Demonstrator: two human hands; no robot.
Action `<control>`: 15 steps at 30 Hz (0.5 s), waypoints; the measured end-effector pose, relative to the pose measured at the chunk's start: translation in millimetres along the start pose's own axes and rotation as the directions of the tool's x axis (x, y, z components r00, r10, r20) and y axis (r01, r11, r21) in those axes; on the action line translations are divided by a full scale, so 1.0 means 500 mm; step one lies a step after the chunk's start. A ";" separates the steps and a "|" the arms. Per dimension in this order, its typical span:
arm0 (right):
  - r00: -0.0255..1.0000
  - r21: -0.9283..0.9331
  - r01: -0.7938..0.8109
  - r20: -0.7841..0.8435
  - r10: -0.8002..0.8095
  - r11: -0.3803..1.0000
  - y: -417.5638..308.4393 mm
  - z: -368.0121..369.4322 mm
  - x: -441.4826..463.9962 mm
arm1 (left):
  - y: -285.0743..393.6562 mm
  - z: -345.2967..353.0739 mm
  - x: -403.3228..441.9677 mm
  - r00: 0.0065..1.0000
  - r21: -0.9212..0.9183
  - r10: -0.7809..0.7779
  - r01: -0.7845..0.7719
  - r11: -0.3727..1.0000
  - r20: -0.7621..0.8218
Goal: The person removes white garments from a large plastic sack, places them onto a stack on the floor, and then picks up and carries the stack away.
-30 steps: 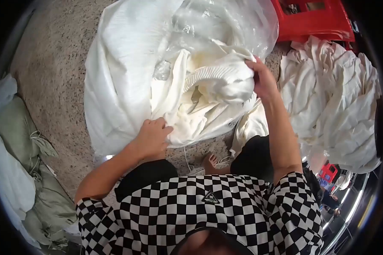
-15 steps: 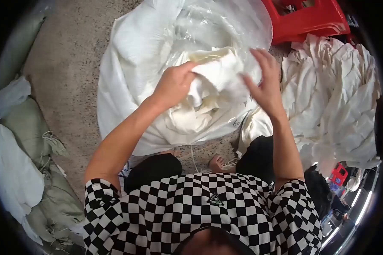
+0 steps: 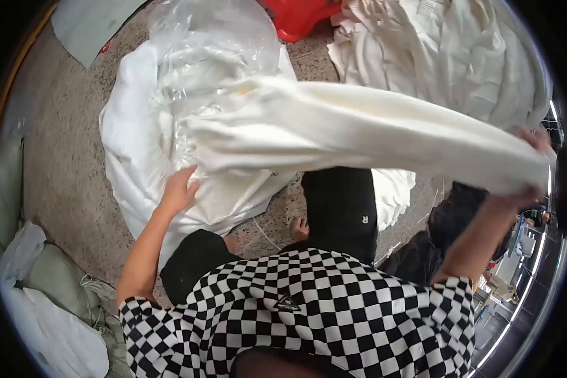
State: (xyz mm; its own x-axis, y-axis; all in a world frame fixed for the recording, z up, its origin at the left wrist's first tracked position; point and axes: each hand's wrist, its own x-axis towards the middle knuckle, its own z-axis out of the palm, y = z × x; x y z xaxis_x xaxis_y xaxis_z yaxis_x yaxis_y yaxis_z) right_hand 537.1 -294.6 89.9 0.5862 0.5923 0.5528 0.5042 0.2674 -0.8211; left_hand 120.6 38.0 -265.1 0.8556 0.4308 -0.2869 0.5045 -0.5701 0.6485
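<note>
A long piece of white knit cloth (image 3: 372,129) stretches in the air from the plastic bag across to the far right. My right hand (image 3: 530,167) grips its far end, partly hidden by the cloth and smeared by motion. The cloth's other end lies bunched over the large white plastic bag (image 3: 132,120), whose clear lining (image 3: 217,31) shows at the mouth. My left hand (image 3: 180,191) is at the bag's near side, just below the bunched end, thumb and fingers apart with nothing between them.
A heap of white knit cloth (image 3: 441,50) lies at the upper right, beside a red plastic stool (image 3: 302,16). Greenish sacks (image 3: 57,271) stand along the left. More white cloth (image 3: 394,195) lies by my leg, with dark cloth or bags (image 3: 463,214) to its right.
My right hand has swung far right, drawing the white cloth out long from the bag. My left hand has come off the cloth and moved down and left. The view has shifted right.
</note>
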 end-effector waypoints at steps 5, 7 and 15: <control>0.873 -0.622 -0.173 -0.455 -0.173 0.764 -0.215 -0.342 -0.032 | -0.029 0.021 -0.027 0.834 0.643 -0.269 -0.128 0.755 0.482; 0.828 -0.781 -0.400 -0.532 -0.175 0.480 -0.244 -0.450 -0.041 | -0.019 0.004 -0.024 0.793 0.718 -0.378 -0.105 0.688 0.478; 0.943 -0.940 0.166 0.064 0.325 -0.298 0.084 -0.331 0.115 | 0.013 -0.109 -0.210 0.604 0.755 -0.637 0.086 0.650 0.479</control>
State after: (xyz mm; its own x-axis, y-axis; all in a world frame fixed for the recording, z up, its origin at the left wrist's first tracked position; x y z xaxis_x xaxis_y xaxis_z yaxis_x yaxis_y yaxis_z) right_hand 697.2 -375.2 110.6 0.6764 0.6944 0.2454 0.5434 -0.6955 0.4701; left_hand 27.4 27.1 -192.5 0.2509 0.2878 -0.9242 0.4892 -0.8616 -0.1355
